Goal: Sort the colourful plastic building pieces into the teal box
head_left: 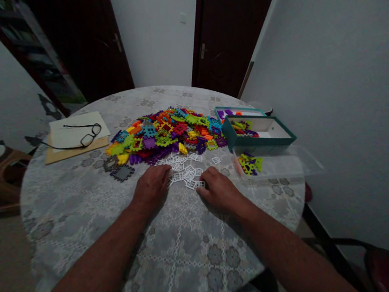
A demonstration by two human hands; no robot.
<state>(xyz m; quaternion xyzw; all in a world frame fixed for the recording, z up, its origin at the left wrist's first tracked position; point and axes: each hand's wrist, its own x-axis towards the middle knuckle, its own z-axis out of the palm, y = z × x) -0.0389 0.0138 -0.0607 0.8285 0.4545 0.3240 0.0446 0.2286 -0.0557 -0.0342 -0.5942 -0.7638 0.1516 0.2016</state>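
Note:
A loose cluster of small white plastic window-frame pieces (178, 167) lies flat on the table between my hands. My right hand (220, 187) pinches one white window piece (200, 184) between thumb and forefinger at the cluster's near right side. On the left side, my left hand (152, 184) has its fingers curled closed against the edge of the cluster; what they hold, if anything, is hidden. One white window piece (216, 160) lies apart, beyond my right hand. Just behind the cluster rises a large heap of coloured plastic building pieces (168, 132).
A green box (259, 131) with coloured pieces stands right of the heap, another tray (239, 110) behind it. In front is a clear plastic container (274, 165) holding green and purple pieces. Glasses (88, 137) rest on papers (63, 133) at the left. A patterned cloth covers the round table (93, 214).

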